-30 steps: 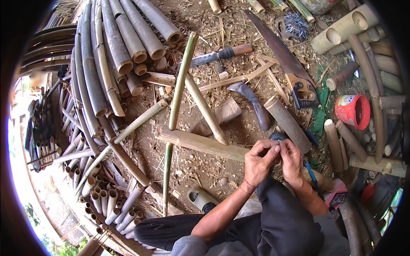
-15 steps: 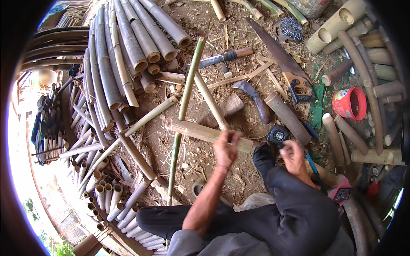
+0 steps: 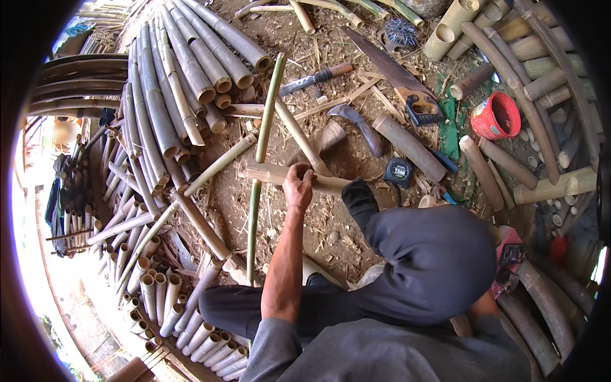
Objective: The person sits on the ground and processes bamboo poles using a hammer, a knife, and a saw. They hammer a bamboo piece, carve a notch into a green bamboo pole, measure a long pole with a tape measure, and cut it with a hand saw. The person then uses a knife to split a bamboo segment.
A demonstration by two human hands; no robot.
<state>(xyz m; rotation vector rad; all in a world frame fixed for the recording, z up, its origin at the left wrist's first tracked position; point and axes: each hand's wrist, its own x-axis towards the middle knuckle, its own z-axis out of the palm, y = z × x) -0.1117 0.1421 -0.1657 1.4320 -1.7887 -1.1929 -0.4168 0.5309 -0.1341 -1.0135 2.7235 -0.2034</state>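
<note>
My left hand is over a flat split bamboo piece lying on the ground. Its fingers are curled together in a pinch; what they hold, if anything, is too small to make out. The right end of the piece meets my dark-clad foot. A thin green bamboo stick stands across the piece's left part, and a paler stick slants down to it from behind. My right hand is hidden past my raised knee; only a bit of the forearm shows at the lower right.
Beyond lie a knife, a handsaw, a curved blade, a black tape measure and a pile of nails. A red bucket stands right. Bamboo poles are stacked left; more bamboo lengths lie right.
My right hand has dropped from beside the tape measure to behind my knee, out of sight. My left hand has stayed over the split bamboo. The view has shifted and my body leans right.
</note>
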